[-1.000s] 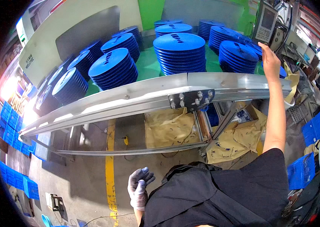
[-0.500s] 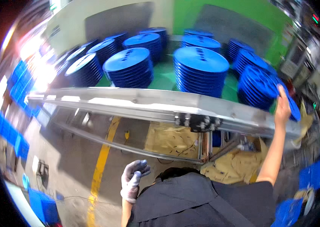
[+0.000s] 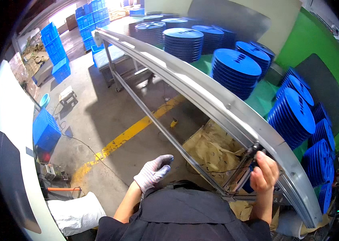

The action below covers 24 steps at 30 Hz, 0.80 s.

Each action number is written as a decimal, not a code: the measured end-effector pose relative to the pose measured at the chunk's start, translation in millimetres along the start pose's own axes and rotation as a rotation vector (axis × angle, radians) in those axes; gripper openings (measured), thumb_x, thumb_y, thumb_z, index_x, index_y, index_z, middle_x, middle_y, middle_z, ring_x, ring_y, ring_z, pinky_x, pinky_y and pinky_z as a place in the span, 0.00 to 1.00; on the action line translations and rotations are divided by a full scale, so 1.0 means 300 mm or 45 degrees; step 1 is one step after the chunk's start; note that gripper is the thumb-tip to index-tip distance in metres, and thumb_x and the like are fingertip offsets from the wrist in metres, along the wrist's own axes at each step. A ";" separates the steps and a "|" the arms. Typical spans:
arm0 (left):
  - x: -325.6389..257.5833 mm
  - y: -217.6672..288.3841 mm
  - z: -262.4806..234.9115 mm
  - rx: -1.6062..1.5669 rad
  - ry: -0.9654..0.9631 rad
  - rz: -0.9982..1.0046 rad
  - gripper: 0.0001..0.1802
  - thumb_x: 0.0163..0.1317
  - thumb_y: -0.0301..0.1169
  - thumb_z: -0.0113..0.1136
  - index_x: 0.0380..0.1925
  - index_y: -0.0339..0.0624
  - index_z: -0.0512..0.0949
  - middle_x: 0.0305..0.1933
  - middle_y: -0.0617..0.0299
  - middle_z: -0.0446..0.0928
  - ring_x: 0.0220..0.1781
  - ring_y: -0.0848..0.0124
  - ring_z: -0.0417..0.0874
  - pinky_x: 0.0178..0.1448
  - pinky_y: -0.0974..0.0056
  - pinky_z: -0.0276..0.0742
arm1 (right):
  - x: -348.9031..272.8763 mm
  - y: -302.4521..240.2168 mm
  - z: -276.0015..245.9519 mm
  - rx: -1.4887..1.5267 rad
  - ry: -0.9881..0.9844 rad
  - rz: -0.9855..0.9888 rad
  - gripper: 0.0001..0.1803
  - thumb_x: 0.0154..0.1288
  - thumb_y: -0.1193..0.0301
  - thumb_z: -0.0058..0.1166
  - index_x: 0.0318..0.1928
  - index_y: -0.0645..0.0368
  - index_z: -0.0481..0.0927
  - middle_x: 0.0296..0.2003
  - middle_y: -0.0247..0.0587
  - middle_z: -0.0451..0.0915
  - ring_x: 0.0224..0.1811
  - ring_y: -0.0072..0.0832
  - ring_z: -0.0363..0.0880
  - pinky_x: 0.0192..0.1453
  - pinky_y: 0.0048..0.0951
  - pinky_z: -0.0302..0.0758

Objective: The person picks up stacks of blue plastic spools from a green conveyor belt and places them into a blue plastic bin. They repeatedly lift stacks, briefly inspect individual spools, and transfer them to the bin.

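Observation:
My left hand (image 3: 153,172), in a pale glove with greyish fingertips, hangs over the floor on the near side of the metal table. Its thumb stands apart from the bent fingers and nothing is in it. My bare right hand (image 3: 264,172) is raised by the table's near edge with its fingers curled closed, and I see no object in it. Just behind it, partly hidden, is a black fitting (image 3: 253,150) on the table's side rail. Past the long metal table edge (image 3: 201,82), stacks of blue round discs (image 3: 237,64) stand on a green surface.
More blue disc stacks (image 3: 292,116) line the right side. Below the table lies brown sheeting (image 3: 211,148) beside its lower metal rail (image 3: 157,122). A yellow stripe (image 3: 125,136) crosses the floor. Blue crates (image 3: 55,44), a small stool (image 3: 68,95) and a white sack (image 3: 77,213) stand leftward.
My view has swung left. My right hand has left the blue disc stack and drawn back to the table's near edge. My left hand stays low and without an object.

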State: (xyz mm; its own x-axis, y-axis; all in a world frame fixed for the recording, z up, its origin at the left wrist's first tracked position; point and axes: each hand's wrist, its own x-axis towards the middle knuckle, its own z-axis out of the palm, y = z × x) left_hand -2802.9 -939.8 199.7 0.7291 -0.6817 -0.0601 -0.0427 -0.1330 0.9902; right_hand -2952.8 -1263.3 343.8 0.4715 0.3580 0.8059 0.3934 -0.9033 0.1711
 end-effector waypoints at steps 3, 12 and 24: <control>-0.039 -0.067 -0.164 0.597 -0.020 -0.175 0.24 0.62 0.35 0.55 0.58 0.44 0.67 0.53 0.49 0.75 0.54 0.59 0.77 0.58 0.62 0.71 | 0.114 -0.062 0.265 0.272 -0.171 0.062 0.15 0.53 0.77 0.57 0.44 0.57 0.77 0.42 0.47 0.80 0.36 0.38 0.82 0.39 0.34 0.80; -0.488 -1.063 -0.609 -0.351 0.989 -0.918 0.24 0.60 0.39 0.52 0.57 0.49 0.70 0.55 0.54 0.76 0.57 0.61 0.75 0.55 0.62 0.71 | 0.292 -0.367 1.046 0.631 -1.115 -0.091 0.15 0.58 0.68 0.53 0.47 0.51 0.76 0.35 0.37 0.81 0.41 0.36 0.80 0.46 0.35 0.74; -0.939 -1.263 -0.818 -0.680 1.253 -1.626 0.21 0.60 0.34 0.55 0.54 0.48 0.71 0.41 0.59 0.74 0.41 0.66 0.75 0.42 0.64 0.71 | 0.626 -0.589 1.605 0.850 -1.077 -0.217 0.09 0.60 0.64 0.53 0.36 0.55 0.73 0.20 0.40 0.78 0.29 0.39 0.80 0.42 0.37 0.74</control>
State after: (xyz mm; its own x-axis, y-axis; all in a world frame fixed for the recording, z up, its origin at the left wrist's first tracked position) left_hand -2824.4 -520.8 -127.6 0.2394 0.3591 -0.9021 0.9318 0.1762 0.3174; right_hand -2553.7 -922.6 192.1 0.6601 0.7436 0.1063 0.7335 -0.6076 -0.3044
